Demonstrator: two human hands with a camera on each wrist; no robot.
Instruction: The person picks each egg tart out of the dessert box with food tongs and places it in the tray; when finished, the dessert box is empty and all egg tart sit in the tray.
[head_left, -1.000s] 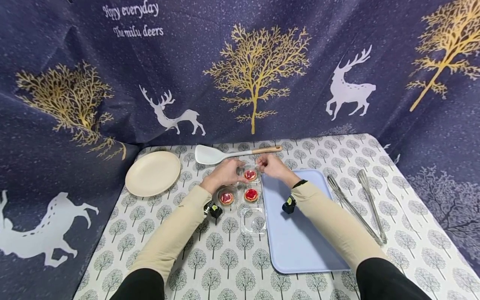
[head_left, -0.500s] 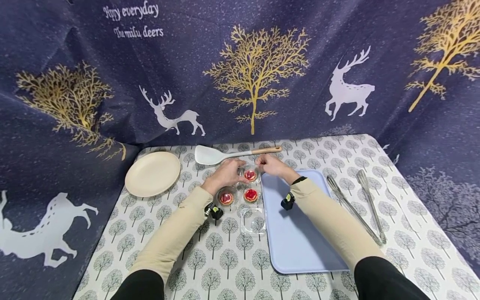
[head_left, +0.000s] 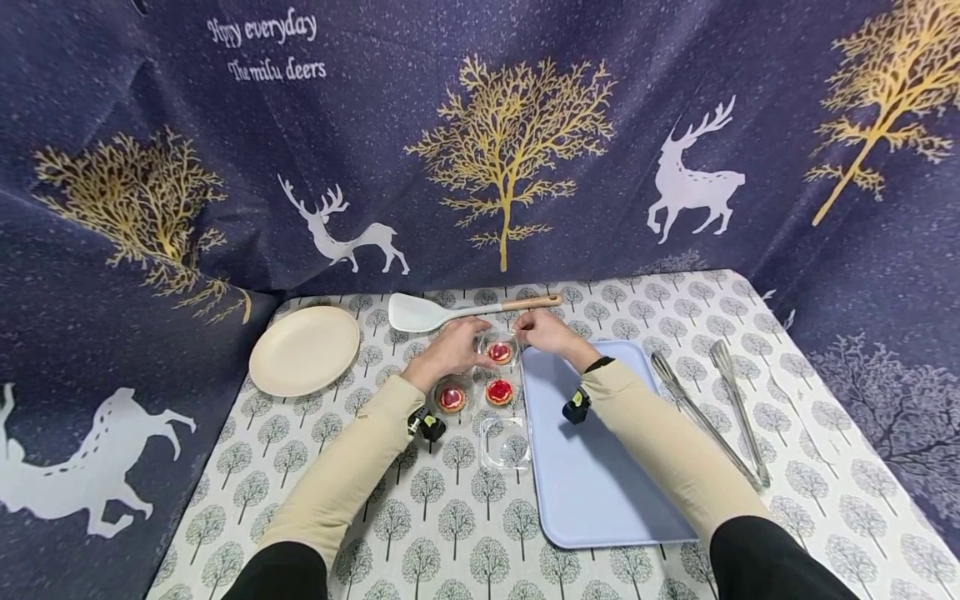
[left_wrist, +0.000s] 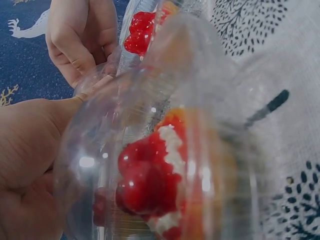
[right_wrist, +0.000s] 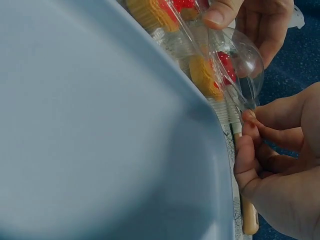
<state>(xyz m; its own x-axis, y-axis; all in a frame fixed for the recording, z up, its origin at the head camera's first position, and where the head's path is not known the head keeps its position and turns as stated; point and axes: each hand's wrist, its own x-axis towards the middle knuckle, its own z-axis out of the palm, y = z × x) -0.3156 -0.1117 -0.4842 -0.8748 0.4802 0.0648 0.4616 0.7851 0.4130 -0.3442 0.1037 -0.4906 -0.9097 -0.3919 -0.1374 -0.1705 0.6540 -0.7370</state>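
A small red-topped tart (head_left: 499,353) sits in a clear plastic box (right_wrist: 220,102) with a domed lid (right_wrist: 252,57), in the far spot of the group. My left hand (head_left: 452,348) holds this box from the left, thumb on its near side and fingers on the far side. At its right far corner, my right hand (head_left: 546,331) pinches the plastic rim between thumb and index finger. Directly nearer lies a second tart (head_left: 499,392). A third tart (head_left: 451,397), under a clear dome, is below my left wrist and fills much of the left wrist view.
An open clear plastic piece (head_left: 505,442) lies in front of the tarts. The blue tray (head_left: 600,483) borders them on the right, under my right forearm. Beyond the hands lies a white spatula (head_left: 420,314). A cream plate (head_left: 303,350) is left, metal tongs (head_left: 738,408) right.
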